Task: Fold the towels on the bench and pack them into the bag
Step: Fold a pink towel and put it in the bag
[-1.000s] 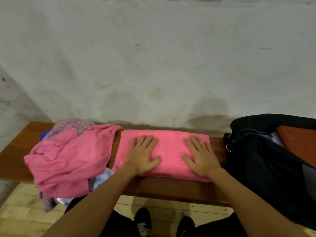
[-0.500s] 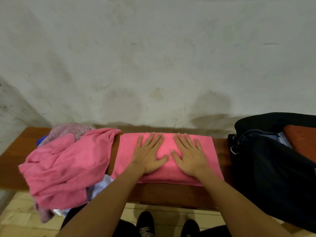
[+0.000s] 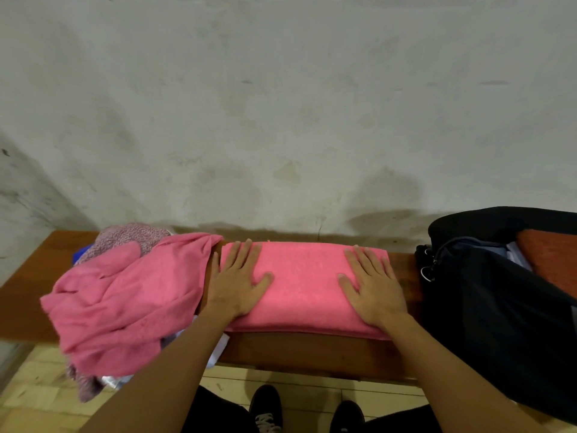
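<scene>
Both hands flat on folded pink terry towel (image 3: 304,285).
L hand (image 3: 235,284) & R hand (image 3: 373,287), fingers straight, at opposite ends; crumpled pink cloth pile (image 3: 125,301) left, open black fabric bag (image 3: 499,307) right.

you see a plain pink folded towel (image 3: 304,285) on the brown bench (image 3: 28,307). near the bench's left end, a pink loose towel (image 3: 125,301) covers a speckled purple one (image 3: 131,237). the bag (image 3: 499,307) at the right end is black.
</scene>
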A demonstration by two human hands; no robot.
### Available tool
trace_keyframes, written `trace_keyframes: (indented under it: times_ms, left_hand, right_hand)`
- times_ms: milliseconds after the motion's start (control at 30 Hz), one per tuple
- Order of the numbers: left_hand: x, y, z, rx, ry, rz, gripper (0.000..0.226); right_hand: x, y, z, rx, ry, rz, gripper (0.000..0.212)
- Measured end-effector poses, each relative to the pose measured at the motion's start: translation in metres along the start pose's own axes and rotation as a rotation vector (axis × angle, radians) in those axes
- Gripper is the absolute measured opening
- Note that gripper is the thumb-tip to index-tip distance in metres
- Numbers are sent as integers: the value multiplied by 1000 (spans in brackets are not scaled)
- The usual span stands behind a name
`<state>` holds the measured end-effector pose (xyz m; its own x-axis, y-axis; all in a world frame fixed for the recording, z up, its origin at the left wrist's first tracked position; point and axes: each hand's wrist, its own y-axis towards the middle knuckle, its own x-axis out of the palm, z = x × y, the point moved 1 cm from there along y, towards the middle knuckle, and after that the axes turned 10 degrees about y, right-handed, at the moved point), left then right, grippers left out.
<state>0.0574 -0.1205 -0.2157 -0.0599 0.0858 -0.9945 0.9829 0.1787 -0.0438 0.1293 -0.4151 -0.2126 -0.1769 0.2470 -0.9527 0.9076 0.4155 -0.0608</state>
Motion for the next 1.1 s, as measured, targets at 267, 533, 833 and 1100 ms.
trace_keyframes:
  times_ms: [267,533,833,1100]
  left_hand:
    - [5,-12,-14,-128,-108,6,88]
    - [-25,-37,9,-461,-217,45,81]
    - [-37,-38,-8,-485,-764,-60,72]
    - [-44,-39,-20,-451,-1424,-205,81]
  right_hand:
    - [-3,-3,4,75,-25,-57,82]
    - [1,-6,-41,-3,-36,-120,77]
    - [22,-13,-90,-90,48,-122,79]
    - [19,-11,-93,-80,52,-157,82]
